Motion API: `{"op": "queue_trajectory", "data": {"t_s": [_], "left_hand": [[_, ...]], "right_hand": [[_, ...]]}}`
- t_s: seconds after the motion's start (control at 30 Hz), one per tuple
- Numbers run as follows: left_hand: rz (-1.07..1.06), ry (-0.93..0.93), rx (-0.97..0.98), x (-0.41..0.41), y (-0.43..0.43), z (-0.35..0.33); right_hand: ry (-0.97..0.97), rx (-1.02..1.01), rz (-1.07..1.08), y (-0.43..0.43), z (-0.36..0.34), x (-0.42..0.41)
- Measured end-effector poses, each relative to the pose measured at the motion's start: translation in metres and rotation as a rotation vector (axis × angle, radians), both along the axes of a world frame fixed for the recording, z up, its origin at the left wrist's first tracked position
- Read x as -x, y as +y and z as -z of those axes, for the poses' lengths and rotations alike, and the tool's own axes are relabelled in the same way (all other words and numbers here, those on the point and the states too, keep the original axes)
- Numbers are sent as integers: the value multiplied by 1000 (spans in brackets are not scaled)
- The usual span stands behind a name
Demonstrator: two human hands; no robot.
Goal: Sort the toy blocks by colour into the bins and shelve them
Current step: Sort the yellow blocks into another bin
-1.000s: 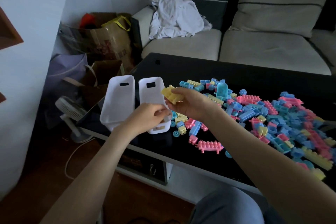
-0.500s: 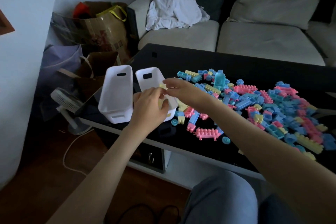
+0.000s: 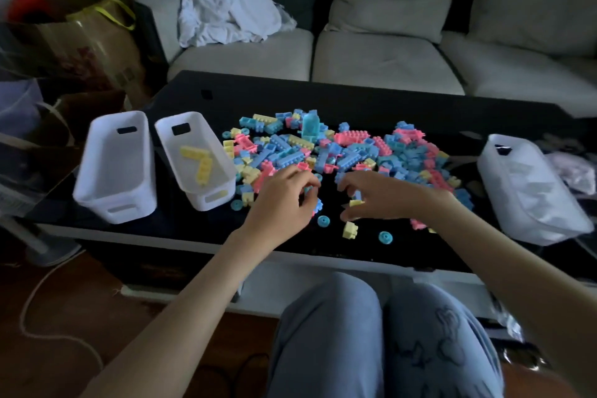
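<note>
A pile of pink, blue and yellow toy blocks [image 3: 339, 149] covers the middle of the black table [image 3: 355, 100]. Two white bins stand at the left. The outer bin [image 3: 113, 203] is empty, and the inner bin [image 3: 168, 139] holds yellow blocks [image 3: 200, 161]. A third white bin [image 3: 533, 203] sits at the right, blurred. My left hand [image 3: 281, 203] curls over the pile's near edge, with a small blue block [image 3: 318, 203] at its fingertips. My right hand [image 3: 384, 194] pinches a yellow block [image 3: 355, 202] just above the table.
A loose yellow block [image 3: 350, 230] and two blue wheels [image 3: 323, 221] [image 3: 385, 237] lie near the front edge. A sofa with a white cloth [image 3: 226, 0] is behind the table. Paper bags [image 3: 80, 42] and a fan stand on the floor at the left. My knees are below.
Both hands left the inner bin and moved right to the near edge of the pile. The yellow blocks my right hand held now lie in that bin. The view swung right.
</note>
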State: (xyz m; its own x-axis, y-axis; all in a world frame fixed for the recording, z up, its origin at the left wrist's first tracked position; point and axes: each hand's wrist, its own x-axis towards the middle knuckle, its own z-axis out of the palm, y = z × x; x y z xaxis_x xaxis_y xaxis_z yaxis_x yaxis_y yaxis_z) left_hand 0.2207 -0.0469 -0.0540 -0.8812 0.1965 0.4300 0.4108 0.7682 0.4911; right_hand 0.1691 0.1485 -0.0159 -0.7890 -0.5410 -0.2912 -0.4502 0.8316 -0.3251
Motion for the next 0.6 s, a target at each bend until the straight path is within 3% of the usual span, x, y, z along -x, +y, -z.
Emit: {"op": "queue_trajectory", "data": {"t_s": [0.27, 0.37, 0.6], "left_hand": [[17, -180, 231, 8, 39, 12], [4, -159, 335, 12, 51, 17], [66, -111, 339, 28, 84, 23]], "right_hand": [[61, -60, -137, 4, 24, -26], [28, 38, -66, 15, 17, -26], [230, 190, 187, 80, 11, -3]]}}
